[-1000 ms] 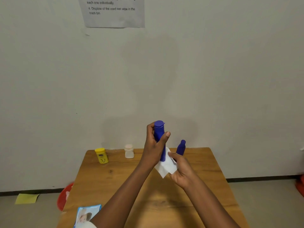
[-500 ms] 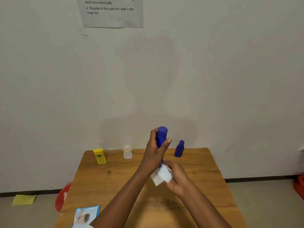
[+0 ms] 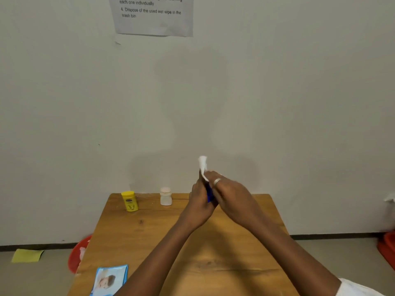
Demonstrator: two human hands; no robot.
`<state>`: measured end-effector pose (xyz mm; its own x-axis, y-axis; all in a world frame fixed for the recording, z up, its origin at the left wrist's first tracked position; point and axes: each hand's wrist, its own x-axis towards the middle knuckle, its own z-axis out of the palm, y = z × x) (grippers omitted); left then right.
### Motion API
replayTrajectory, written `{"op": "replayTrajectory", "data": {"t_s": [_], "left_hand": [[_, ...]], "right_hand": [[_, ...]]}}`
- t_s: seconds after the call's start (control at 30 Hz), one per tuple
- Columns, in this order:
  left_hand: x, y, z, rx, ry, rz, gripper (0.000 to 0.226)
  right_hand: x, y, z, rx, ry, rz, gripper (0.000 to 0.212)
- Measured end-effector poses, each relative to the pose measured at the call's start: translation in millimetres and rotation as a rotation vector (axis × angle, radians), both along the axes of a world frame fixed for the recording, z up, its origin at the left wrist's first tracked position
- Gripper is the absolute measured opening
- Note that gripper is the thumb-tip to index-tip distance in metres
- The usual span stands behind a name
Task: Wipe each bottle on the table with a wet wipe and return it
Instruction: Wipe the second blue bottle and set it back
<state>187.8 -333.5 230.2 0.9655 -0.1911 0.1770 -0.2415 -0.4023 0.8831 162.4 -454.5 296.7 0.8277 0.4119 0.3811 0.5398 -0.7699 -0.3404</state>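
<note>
- The left hand (image 3: pixel 199 198) grips the blue bottle (image 3: pixel 209 192) above the table (image 3: pixel 213 263); keep that hold firm.
- The right hand (image 3: pixel 229 193), closed on the wet wipe (image 3: pixel 203 166), should cover the cap fully.
- The yellow bottle (image 3: pixel 129 200) and white bottle (image 3: pixel 166 196) stand at the far edge.

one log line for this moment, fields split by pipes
step: wiping blue bottle | left hand: holds bottle | right hand: rubs wet wipe over top | waiting: yellow bottle, white bottle

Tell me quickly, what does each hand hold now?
Left hand: closed on the blue bottle.
Right hand: closed on the white wipe, against the bottle.
</note>
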Motion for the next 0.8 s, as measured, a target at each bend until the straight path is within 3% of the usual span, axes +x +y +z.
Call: {"op": "replayTrajectory", "data": {"t_s": [0.07, 0.23, 0.33, 0.5, 0.57, 0.67, 0.73, 0.8], "left_hand": [[0.5, 4.1, 1.9, 0.008, -0.007, -0.007, 0.035], [-5.2, 10.7, -5.1, -0.039, 0.008, 0.012, 0.049], [-3.3, 5.8, -6.0, -0.053, -0.002, 0.002, 0.045], [-1.1, 14.2, -8.1, -0.106, 0.078, -0.020, 0.042], [-0.3, 23.0, -15.6, -0.081, 0.103, -0.007, 0.045], [-2.3, 37.9, -28.8, -0.143, 0.336, -0.011, 0.076], [-5.1, 48.0, -39.4, -0.270, 0.520, -0.022, 0.067], [-4.1, 54.6, -49.2, -0.312, 0.561, -0.019, 0.044]], "right_hand": [[-5.5, 1.5, -11.9, -0.129, -0.115, 0.032, 0.044], [6.0, -18.8, -22.4, -0.022, -0.056, 0.036, 0.048], [12.7, -10.5, -20.1, 0.050, -0.049, 0.037, 0.046], [3.5, -0.3, -31.9, -0.033, -0.124, 0.035, 0.050], [2.7, -10.4, -35.1, 0.126, 0.023, -0.046, 0.042], [7.2, -32.8, -47.0, 0.616, 0.260, -0.278, 0.029], [6.9, -42.0, -64.3, 0.781, 0.424, -0.407, 0.026], [1.5, -39.5, -85.9, 0.787, 0.656, -0.495, 0.023]]}}
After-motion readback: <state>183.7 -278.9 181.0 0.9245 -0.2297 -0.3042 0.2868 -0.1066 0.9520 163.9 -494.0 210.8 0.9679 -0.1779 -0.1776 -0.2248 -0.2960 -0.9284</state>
